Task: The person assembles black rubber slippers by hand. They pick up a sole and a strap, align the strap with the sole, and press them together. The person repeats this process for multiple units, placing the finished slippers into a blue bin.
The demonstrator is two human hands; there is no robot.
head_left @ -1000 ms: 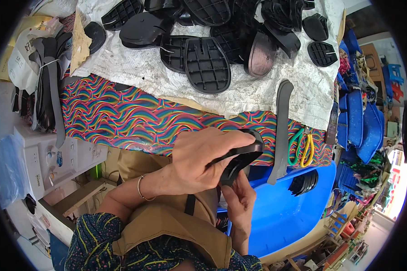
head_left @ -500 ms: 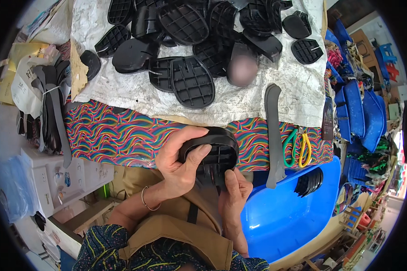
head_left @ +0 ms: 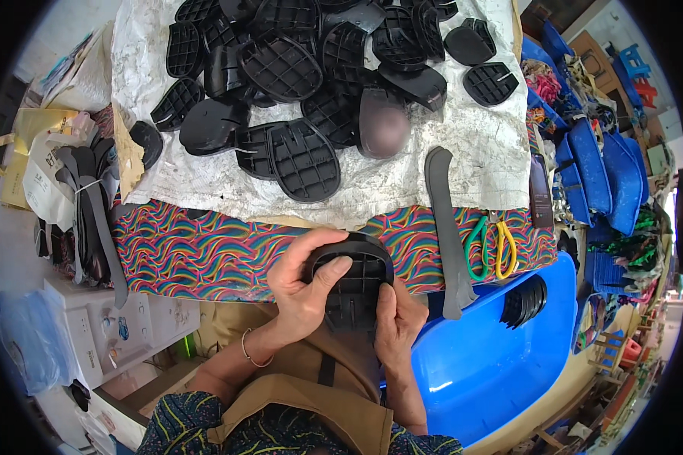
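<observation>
White cardboard boxes (head_left: pixel 118 330) with small blue marks stand at lower left; above them lies a white printed bag (head_left: pixel 42 186).

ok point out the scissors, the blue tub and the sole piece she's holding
scissors (head_left: pixel 490 247), head view, on the green and yellow handles
blue tub (head_left: pixel 486 364), head view, on its bare inner floor
black sole piece (head_left: pixel 354 287), head view, on its ribbed grid face
</observation>
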